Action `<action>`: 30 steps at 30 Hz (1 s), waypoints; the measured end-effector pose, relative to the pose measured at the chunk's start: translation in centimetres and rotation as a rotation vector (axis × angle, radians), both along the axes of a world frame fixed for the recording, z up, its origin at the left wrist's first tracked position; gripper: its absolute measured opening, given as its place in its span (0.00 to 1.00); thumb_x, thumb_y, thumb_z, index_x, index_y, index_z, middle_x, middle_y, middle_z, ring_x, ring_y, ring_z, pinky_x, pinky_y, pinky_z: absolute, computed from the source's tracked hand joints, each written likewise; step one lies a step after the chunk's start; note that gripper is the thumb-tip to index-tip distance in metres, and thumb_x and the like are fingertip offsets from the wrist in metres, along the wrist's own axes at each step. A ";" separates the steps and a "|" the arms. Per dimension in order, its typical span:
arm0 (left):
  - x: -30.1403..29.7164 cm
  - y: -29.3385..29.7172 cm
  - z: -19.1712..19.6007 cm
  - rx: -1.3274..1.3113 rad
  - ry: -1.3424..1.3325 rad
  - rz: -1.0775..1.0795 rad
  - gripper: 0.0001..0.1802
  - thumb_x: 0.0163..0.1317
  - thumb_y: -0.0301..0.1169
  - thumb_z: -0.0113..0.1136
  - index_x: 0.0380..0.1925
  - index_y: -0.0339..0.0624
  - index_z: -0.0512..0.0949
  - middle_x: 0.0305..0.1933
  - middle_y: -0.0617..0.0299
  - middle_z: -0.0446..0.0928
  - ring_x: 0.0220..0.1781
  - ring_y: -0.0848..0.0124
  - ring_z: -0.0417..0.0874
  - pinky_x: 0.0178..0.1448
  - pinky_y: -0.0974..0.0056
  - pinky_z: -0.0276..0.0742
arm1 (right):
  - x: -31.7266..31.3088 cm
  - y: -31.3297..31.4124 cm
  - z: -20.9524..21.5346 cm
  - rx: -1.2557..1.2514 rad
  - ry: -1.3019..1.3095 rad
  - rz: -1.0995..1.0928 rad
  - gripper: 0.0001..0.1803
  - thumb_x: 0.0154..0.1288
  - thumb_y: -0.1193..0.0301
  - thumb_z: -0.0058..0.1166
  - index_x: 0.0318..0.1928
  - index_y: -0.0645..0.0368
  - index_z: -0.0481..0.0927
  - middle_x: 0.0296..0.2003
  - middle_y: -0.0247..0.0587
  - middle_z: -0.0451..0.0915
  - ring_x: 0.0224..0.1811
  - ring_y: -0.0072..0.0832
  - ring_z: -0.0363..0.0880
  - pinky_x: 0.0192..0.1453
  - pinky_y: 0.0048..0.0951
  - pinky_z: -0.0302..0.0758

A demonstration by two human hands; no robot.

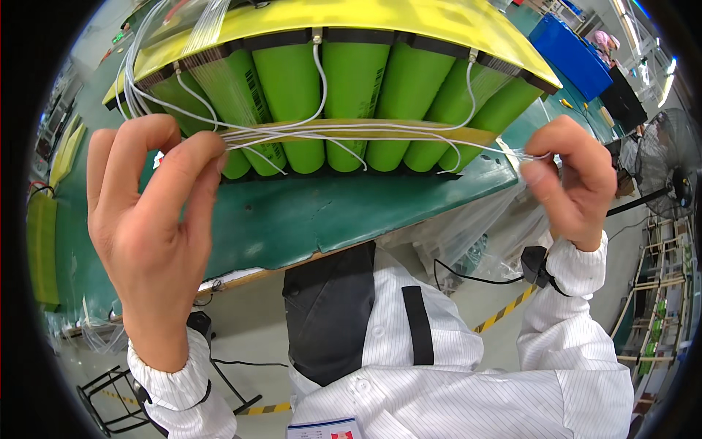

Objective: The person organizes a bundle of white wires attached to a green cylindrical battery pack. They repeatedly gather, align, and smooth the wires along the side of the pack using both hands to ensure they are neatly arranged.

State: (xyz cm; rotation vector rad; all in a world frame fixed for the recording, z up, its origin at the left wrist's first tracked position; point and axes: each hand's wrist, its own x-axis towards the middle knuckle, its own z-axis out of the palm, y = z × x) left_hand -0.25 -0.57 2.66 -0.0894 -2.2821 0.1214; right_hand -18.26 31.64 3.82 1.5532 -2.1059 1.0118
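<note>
A battery pack of several green cylindrical cells [344, 88] under a yellow cover sheet [351, 16] rests on a green bench [307, 219]. Thin white wires [351, 135] run from its top terminals and gather into a bundle across the front of the cells. My left hand [157, 219] pinches the left end of that bundle between thumb and fingers. My right hand [574, 179] pinches the right end, together with a bit of clear tape or film. The bundle is stretched taut between both hands.
Clear fibre tape [219, 66] crosses the pack's left cells. A blue box [574, 51] and another person stand far right. A standing fan [676, 179] is at right, a black metal stand [117, 399] by the floor at left. Clear plastic bags [468, 234] hang under the bench.
</note>
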 end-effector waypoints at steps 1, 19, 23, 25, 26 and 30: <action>0.0 0.1 -0.1 0.010 0.000 0.008 0.12 0.51 0.19 0.72 0.37 0.38 0.82 0.40 0.59 0.74 0.42 0.62 0.74 0.44 0.59 0.71 | 0.1 -0.1 0.1 0.055 0.075 -0.023 0.09 0.58 0.76 0.71 0.36 0.63 0.83 0.30 0.35 0.80 0.23 0.18 0.69 0.25 0.22 0.63; -0.2 0.9 0.4 0.011 0.022 -0.070 0.12 0.49 0.23 0.76 0.31 0.37 0.80 0.40 0.60 0.79 0.39 0.60 0.73 0.44 0.59 0.71 | 0.1 -1.1 -0.3 0.002 0.234 -0.113 0.07 0.57 0.80 0.71 0.35 0.62 0.85 0.27 0.32 0.74 0.20 0.16 0.63 0.22 0.19 0.56; -0.3 1.3 0.8 0.064 -0.068 -0.063 0.11 0.51 0.24 0.75 0.32 0.37 0.82 0.33 0.62 0.79 0.36 0.61 0.70 0.40 0.60 0.69 | 0.3 -2.1 -1.3 -0.133 0.065 -0.119 0.07 0.55 0.78 0.71 0.33 0.59 0.85 0.25 0.32 0.73 0.17 0.20 0.64 0.21 0.24 0.60; -0.6 2.0 0.9 0.046 -0.088 -0.054 0.11 0.50 0.24 0.75 0.33 0.39 0.83 0.32 0.63 0.79 0.35 0.61 0.69 0.38 0.60 0.68 | 0.6 -2.0 -1.1 -0.083 0.059 -0.112 0.06 0.56 0.80 0.70 0.33 0.60 0.84 0.26 0.33 0.73 0.18 0.20 0.65 0.21 0.24 0.61; -0.6 2.1 1.0 0.019 -0.093 -0.058 0.11 0.50 0.24 0.75 0.33 0.40 0.83 0.32 0.63 0.78 0.35 0.61 0.69 0.38 0.60 0.68 | 0.7 -1.9 -1.2 -0.059 0.052 -0.102 0.06 0.58 0.80 0.68 0.33 0.61 0.83 0.26 0.33 0.74 0.19 0.19 0.67 0.21 0.22 0.62; -0.5 2.3 1.2 -0.016 -0.088 -0.086 0.11 0.47 0.25 0.75 0.33 0.42 0.85 0.31 0.64 0.77 0.35 0.62 0.67 0.38 0.60 0.67 | 0.3 -1.5 -1.5 -0.066 0.050 -0.080 0.05 0.61 0.81 0.66 0.33 0.64 0.81 0.28 0.35 0.76 0.22 0.16 0.69 0.21 0.18 0.61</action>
